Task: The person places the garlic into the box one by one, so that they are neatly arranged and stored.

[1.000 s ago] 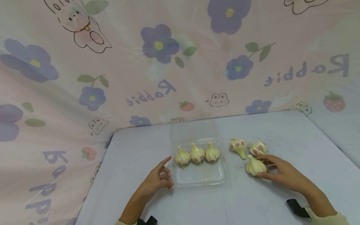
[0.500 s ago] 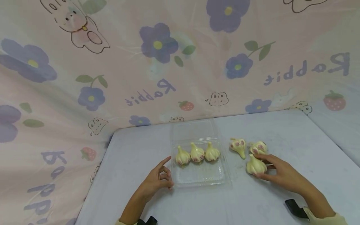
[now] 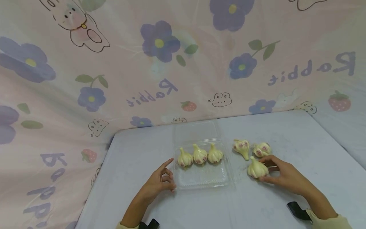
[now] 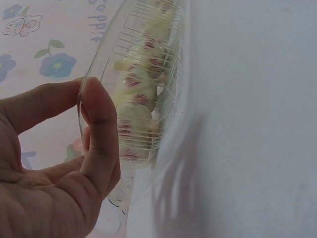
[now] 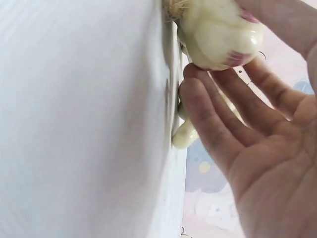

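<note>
In the head view my right hand (image 3: 284, 175) grips a whole garlic bulb (image 3: 258, 168) between thumb and fingers, its stem pointing up. The right wrist view shows that purple-streaked bulb (image 5: 223, 32), with its root end close to the white surface. At the left edge of a clear plastic box (image 3: 200, 181) is my left hand (image 3: 158, 183). Its index finger is extended and the thumb lies by the near corner; in the left wrist view the fingertips (image 4: 94, 89) meet the rim. Three garlic bulbs (image 3: 200, 154) stand in a row inside the box.
Two more garlic bulbs lie right of the box: one on its side (image 3: 241, 148), the other (image 3: 261, 149) just beyond my right hand. The box's lid (image 3: 196, 131) is folded back. A printed curtain (image 3: 183, 63) hangs behind the white table (image 3: 137, 149).
My right hand has shifted slightly to the left with the garlic bulb, which now stands a little farther from the bulb behind it. The left hand and the box have stayed in place.
</note>
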Demonstrator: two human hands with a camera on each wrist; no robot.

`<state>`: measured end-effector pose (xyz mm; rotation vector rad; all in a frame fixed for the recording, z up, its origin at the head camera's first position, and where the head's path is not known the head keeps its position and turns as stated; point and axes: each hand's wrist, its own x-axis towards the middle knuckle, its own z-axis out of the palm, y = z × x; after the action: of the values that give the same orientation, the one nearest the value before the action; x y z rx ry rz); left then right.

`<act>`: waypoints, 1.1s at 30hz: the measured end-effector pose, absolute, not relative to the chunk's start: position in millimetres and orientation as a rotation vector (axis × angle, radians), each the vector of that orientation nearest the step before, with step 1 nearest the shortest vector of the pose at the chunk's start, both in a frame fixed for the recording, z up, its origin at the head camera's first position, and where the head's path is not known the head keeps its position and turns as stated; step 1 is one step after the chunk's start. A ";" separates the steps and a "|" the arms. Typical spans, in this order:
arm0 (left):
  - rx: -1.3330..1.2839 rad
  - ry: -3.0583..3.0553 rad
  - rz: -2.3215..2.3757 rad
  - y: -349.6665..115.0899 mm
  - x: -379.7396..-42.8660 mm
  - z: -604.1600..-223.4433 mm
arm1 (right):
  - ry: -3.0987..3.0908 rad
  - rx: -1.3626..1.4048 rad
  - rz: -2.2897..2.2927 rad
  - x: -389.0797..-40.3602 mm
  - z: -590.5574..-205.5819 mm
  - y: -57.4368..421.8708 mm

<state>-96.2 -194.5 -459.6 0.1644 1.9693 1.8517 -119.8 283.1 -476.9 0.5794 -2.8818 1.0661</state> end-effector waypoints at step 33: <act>0.156 1.943 1.874 -194.4 -96.0 -458.6 | -2.763 0.588 1.053 -123.3 -435.4 279.8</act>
<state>-96.0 -194.4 -458.6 0.1562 1.9425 1.8745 -123.3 279.8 -435.4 0.5883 -2.7631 1.0533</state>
